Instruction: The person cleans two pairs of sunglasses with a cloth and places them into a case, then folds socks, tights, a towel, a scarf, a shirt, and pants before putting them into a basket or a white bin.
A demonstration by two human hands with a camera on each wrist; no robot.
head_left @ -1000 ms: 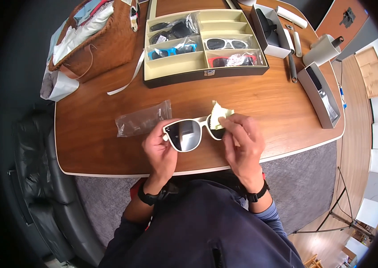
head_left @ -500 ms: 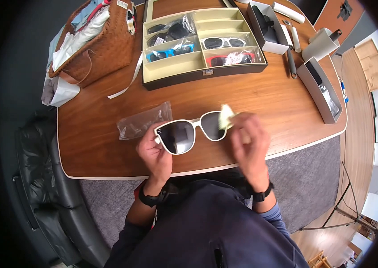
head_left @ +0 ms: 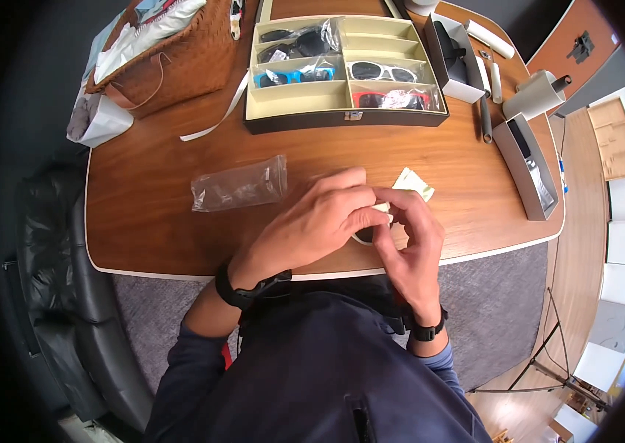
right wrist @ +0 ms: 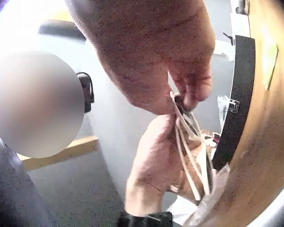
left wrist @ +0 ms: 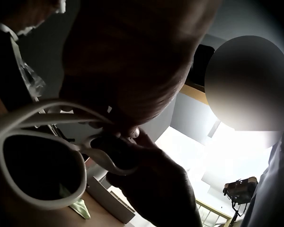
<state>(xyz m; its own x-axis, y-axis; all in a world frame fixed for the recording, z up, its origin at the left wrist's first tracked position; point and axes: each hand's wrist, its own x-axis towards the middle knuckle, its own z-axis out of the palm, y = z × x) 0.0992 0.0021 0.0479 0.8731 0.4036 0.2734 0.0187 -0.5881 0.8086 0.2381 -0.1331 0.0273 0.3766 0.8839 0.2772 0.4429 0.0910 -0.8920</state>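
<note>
A pair of white-framed sunglasses (left wrist: 43, 170) is between both hands, over the front of the table. My left hand (head_left: 312, 221) reaches across the frame and pinches it near the right-hand end, covering most of it in the head view. My right hand (head_left: 417, 236) pinches the same end with curled fingers and thumb. Both temples lie folded in behind the dark lenses in the left wrist view. A pale yellow-green cleaning cloth (head_left: 413, 183) lies on the table just beyond the right hand. Left of the hands lies a clear plastic sleeve (head_left: 240, 184).
An open display case (head_left: 298, 122) at the back holds several bagged sunglasses in its compartments. A woven basket (head_left: 194, 66) with fabrics stands back left. White boxes (head_left: 523, 177), a grey-handled tool (head_left: 485, 122) and a white mug-like container (head_left: 534, 96) line the right side.
The cloth has left the right hand and now lies on the table. My left hand has crossed rightward over the sunglasses, which have turned, and both hands now meet at one end.
</note>
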